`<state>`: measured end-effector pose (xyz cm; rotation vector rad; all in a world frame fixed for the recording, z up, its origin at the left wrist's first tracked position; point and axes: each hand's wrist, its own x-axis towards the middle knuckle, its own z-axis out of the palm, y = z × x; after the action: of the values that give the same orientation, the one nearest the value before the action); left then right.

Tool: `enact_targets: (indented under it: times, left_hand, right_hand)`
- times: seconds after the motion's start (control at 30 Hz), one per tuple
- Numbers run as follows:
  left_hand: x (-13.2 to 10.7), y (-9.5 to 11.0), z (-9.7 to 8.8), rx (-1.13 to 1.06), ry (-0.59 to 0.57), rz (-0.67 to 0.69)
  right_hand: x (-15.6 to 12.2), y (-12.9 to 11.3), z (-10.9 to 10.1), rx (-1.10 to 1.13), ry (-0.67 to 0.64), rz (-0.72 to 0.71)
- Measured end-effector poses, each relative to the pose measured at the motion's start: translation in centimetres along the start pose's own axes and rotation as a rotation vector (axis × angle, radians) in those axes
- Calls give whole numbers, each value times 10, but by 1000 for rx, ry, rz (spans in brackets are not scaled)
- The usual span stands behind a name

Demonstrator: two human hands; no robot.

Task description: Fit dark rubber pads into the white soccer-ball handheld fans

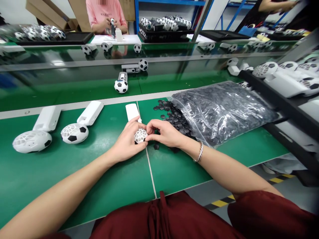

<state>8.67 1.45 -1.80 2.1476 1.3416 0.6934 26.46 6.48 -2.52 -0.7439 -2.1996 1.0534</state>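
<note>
My left hand point(128, 139) is wrapped round the left side of a white football-patterned ball part point(140, 135), a lattice with a few black patches. A flat white body point(132, 111) extends behind the ball on the mat. My right hand point(163, 132) has thumb and index finger pinched against the ball's right side; whatever is between the fingertips is hidden. Beside this hand, loose black pentagon pieces point(175, 116) spill from a clear plastic bag point(224, 109). One black pentagon piece point(156, 146) lies apart just below the right fingers.
Two similar ball units point(74, 133) point(32, 141) lie at left on the green table point(99, 186). A conveyor point(82, 83) carries more units beyond. A black rack point(286, 96) with units stands at right. Across the line, a person in pink point(106, 15) holds a part.
</note>
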Motion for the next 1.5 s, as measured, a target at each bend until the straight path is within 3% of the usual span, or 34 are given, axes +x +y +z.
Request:
enact_targets:
  times: [0.07, 0.17, 0.27, 0.4, 0.53, 0.6, 0.73, 0.83, 1.03, 1.3, 1.5]
  left_hand:
    - [1, -3, -3, -4, -22, 13]
    - [1, -9, -10, 17, -48, 28]
    - [1, -14, -12, 91, 15, -90]
    - [0, -15, -13, 103, 59, -177]
    - [0, -10, -19, 15, -63, -91]
    - [0, -8, -22, -16, -108, -74]
    - [1, -7, -22, -7, -42, -151]
    - [0, -11, -21, -16, -38, -131]
    - [1, -14, -24, -51, -129, -51]
    - [-2, -8, -24, -45, -128, -48]
    - [0, -8, -21, -64, -100, -83]
  right_hand:
    - [1, 2, -8, -25, -28, 68]
    - [-2, 5, -24, -255, -41, 194]
    - [-6, 5, -32, -473, -93, 276]
    - [-6, 3, -29, -516, -140, 305]
    - [-6, -2, -27, -492, -161, 323]
    - [-7, -5, -27, -458, -176, 288]
    - [-8, -9, -24, -249, -132, 179]
    - [-8, -8, -19, -89, -92, 147]
    - [-5, -3, -8, -158, 11, -131]
    - [-3, -7, -4, -212, 15, -181]
    - [-4, -8, 0, -171, 97, -64]
